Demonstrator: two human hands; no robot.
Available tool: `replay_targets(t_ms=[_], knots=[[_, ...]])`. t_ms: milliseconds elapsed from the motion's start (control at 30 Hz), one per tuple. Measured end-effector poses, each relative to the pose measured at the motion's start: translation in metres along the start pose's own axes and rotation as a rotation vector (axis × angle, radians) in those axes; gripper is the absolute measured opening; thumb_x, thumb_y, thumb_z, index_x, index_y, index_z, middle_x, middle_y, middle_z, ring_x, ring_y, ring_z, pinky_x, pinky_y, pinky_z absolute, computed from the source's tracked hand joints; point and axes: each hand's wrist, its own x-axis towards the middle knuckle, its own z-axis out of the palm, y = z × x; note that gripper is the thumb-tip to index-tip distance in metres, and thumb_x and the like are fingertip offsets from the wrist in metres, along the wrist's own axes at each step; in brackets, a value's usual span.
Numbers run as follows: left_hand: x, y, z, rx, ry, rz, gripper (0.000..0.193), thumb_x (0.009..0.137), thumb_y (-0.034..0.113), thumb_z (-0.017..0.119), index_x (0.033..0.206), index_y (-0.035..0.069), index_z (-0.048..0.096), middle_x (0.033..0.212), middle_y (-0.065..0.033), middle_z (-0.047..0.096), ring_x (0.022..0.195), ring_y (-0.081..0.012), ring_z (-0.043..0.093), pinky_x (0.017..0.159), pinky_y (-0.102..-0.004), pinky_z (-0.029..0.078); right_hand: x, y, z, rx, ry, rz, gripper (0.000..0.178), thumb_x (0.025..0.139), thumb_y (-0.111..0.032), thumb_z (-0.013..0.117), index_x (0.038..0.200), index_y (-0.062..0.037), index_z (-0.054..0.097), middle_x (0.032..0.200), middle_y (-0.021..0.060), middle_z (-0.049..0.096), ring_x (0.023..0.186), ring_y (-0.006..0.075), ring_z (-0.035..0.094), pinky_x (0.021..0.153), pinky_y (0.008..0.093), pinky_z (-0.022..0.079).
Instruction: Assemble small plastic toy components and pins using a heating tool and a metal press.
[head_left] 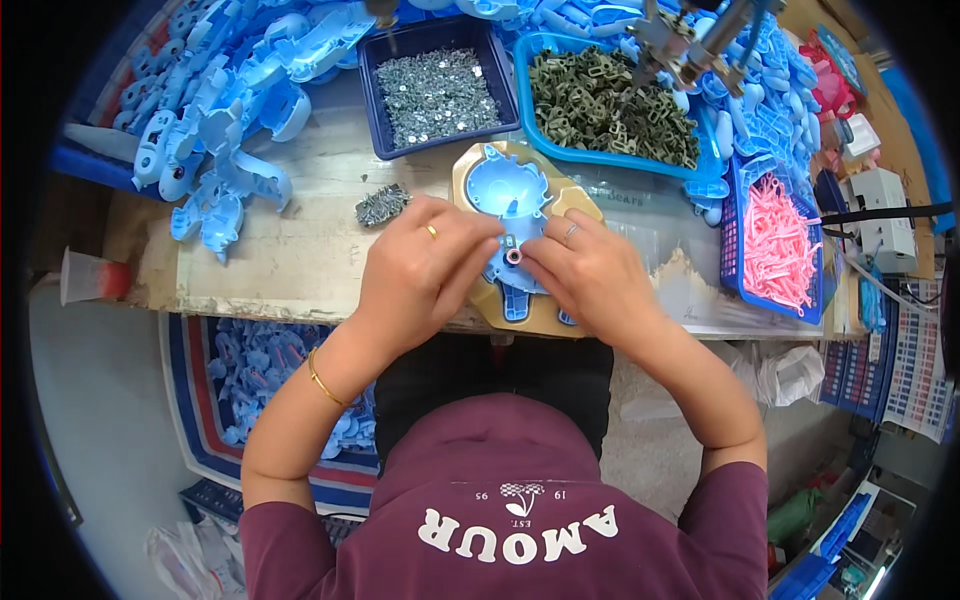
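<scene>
A light-blue plastic toy shell half (508, 185) lies with its hollow side up in a tan holding jig (468, 180) at the table's front edge. A small pink ring-shaped part (513, 257) with a dark centre sits in the shell's lower section. My left hand (425, 262) reaches over the shell from the left, fingertips pinched together. From the other side, my right hand (590, 265) has its fingers closed close to the pink part. Whatever either hand pinches is hidden by the fingers. Beside my left hand is a small pile of screws (382, 205).
A dark-blue bin (385, 140) of small metal pieces and a light-blue tray (570, 152) of dark green clips stand behind the jig. At right is a blue basket (733, 255) of pink parts. Blue shells (225, 150) heap up at left; a cup (90, 277) sits near the left edge.
</scene>
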Motion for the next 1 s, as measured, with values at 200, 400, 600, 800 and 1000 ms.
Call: replay_targets(t_ms=[200,400,600,800,1000], knots=[[-0.007,-0.001,0.001,0.057,-0.075,0.135,0.017,0.086,0.005,0.072,0.103,0.004,0.071,0.109,-0.0077,0.073,0.107,-0.0300,0.066,0.091,-0.0401,0.054,-0.003,0.002,0.002,-0.073,-0.066,-0.037,0.012,0.086,-0.016,0.073,0.093,-0.0079,0.068,0.085,0.0059,0.058,0.082,0.0252,0.061,0.067,0.0385,0.051],[-0.011,-0.003,0.001,0.083,-0.195,0.191,0.025,0.086,0.015,0.073,0.110,0.007,0.071,0.125,-0.0078,0.068,0.122,-0.0318,0.059,0.102,-0.0452,0.049,0.004,0.007,-0.005,-0.069,-0.122,-0.119,0.013,0.085,-0.015,0.073,0.095,-0.0080,0.068,0.087,0.0052,0.060,0.086,0.0248,0.062,0.068,0.0385,0.053],[-0.012,-0.002,0.006,0.143,-0.313,0.229,0.035,0.086,0.026,0.073,0.118,0.011,0.069,0.134,-0.0086,0.060,0.131,-0.0328,0.052,0.112,-0.0504,0.042,-0.004,0.010,-0.014,0.016,-0.111,-0.041,0.016,0.082,-0.014,0.074,0.096,-0.0091,0.069,0.092,0.0057,0.062,0.087,0.0274,0.064,0.069,0.0396,0.054],[-0.013,0.001,0.007,0.136,-0.284,0.206,0.033,0.085,0.027,0.076,0.112,0.009,0.069,0.126,-0.0103,0.062,0.128,-0.0320,0.053,0.113,-0.0496,0.041,-0.021,0.010,-0.028,0.028,-0.064,0.152,0.014,0.079,-0.012,0.075,0.090,-0.0074,0.066,0.090,0.0074,0.060,0.086,0.0282,0.064,0.070,0.0400,0.053],[-0.012,0.003,0.009,0.127,-0.281,0.188,0.033,0.084,0.026,0.077,0.111,0.009,0.069,0.125,-0.0102,0.062,0.128,-0.0327,0.053,0.113,-0.0504,0.041,-0.023,0.010,-0.024,0.019,-0.007,0.155,0.013,0.077,-0.009,0.076,0.086,-0.0070,0.065,0.087,0.0075,0.059,0.084,0.0275,0.064,0.068,0.0389,0.052]])
